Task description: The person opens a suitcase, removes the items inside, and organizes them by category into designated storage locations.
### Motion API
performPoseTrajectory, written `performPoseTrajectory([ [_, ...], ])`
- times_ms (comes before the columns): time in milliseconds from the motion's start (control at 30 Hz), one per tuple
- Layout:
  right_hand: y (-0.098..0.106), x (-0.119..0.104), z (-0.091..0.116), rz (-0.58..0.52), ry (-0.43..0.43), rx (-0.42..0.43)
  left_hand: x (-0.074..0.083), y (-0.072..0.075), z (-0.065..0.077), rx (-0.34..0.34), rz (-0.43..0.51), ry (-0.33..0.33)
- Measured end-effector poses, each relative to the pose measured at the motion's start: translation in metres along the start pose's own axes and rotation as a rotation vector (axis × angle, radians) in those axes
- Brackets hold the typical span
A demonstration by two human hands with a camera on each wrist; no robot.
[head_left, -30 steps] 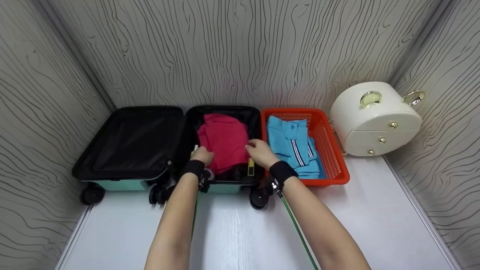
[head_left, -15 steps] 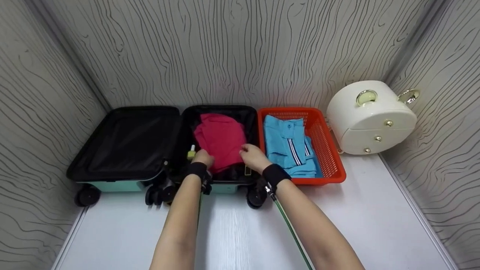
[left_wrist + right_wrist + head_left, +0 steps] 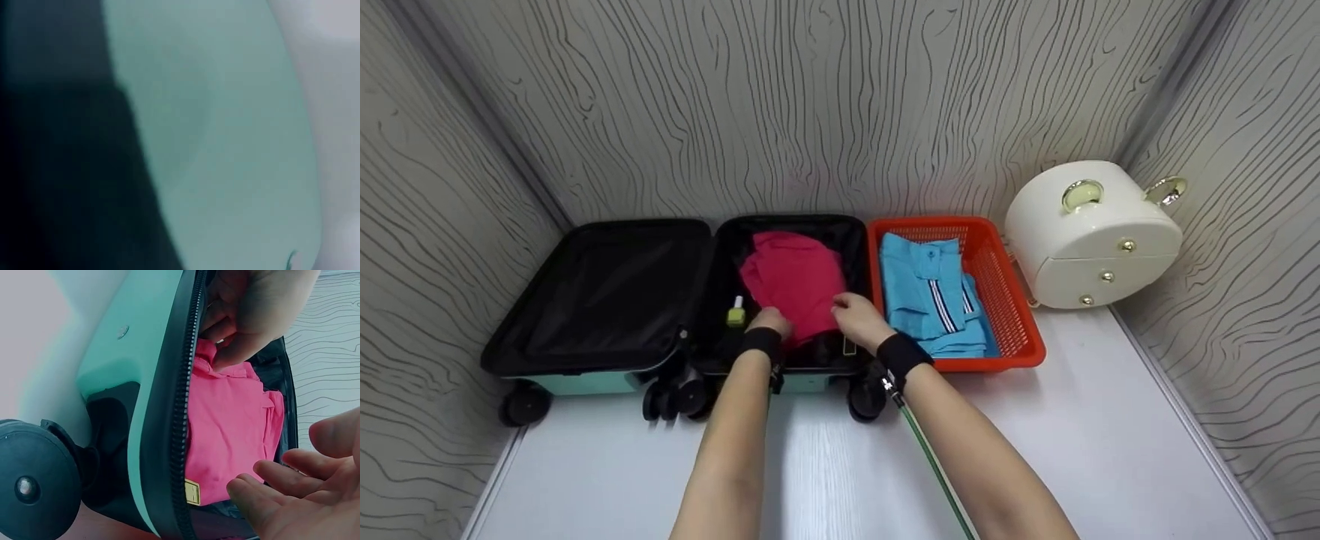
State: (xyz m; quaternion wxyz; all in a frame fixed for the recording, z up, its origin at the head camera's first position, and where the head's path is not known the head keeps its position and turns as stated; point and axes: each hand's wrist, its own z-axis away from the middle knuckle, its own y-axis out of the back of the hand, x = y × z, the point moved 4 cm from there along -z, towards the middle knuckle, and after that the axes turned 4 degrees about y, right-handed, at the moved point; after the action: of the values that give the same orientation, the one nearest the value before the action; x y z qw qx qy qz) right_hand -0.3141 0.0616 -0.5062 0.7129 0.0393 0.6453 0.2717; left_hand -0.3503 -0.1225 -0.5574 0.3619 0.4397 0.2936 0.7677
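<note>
In the head view, a pink folded garment [image 3: 795, 281] lies in the right half of an open mint-green suitcase [image 3: 793, 219] with black lining. My left hand [image 3: 771, 322] is at the garment's near left corner. The right wrist view shows this left hand [image 3: 256, 312] with curled fingers and the thumb pinching the pink cloth [image 3: 228, 422]. My right hand [image 3: 862, 321] hovers at the garment's right edge, its fingers [image 3: 275, 486] loosely extended and holding nothing. A small yellow-green bottle [image 3: 736, 313] with a white cap sits left of my left hand. The left wrist view shows only blurred mint shell [image 3: 236, 140].
An orange basket [image 3: 1011, 300] with folded light-blue clothes [image 3: 922, 289] stands right of the suitcase. Beyond it is a white rounded case [image 3: 1099, 232] with gold knobs. The suitcase's other half [image 3: 604, 296] lies at left. A small yellow-edged item [image 3: 850, 346] lies near my right hand.
My left hand has shifted right, away from the bottle, which now shows fully. My right hand has drawn slightly nearer the front with the garment's edge. The head view has shifted a little.
</note>
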Motion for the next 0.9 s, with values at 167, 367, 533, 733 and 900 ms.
performPoseTrajectory([
  [167, 0.003, 0.001, 0.003, -0.012, 0.013, 0.012, 0.002, -0.007, -0.009, -0.035, -0.015, 0.055],
  [367, 0.01, 0.003, 0.005, -0.019, 0.03, 0.05, 0.001, -0.008, -0.01, -0.011, 0.034, 0.177],
  [533, 0.011, 0.003, 0.007, -0.033, 0.038, 0.061, 0.002, -0.007, -0.004, -0.043, -0.053, 0.173],
  [733, 0.011, 0.005, 0.009, -0.043, 0.024, 0.055, 0.004, -0.007, -0.003, -0.032, -0.017, 0.145],
  [900, 0.011, 0.007, 0.012, -0.062, 0.02, 0.051, 0.001, -0.005, 0.003, 0.047, 0.069, 0.131],
])
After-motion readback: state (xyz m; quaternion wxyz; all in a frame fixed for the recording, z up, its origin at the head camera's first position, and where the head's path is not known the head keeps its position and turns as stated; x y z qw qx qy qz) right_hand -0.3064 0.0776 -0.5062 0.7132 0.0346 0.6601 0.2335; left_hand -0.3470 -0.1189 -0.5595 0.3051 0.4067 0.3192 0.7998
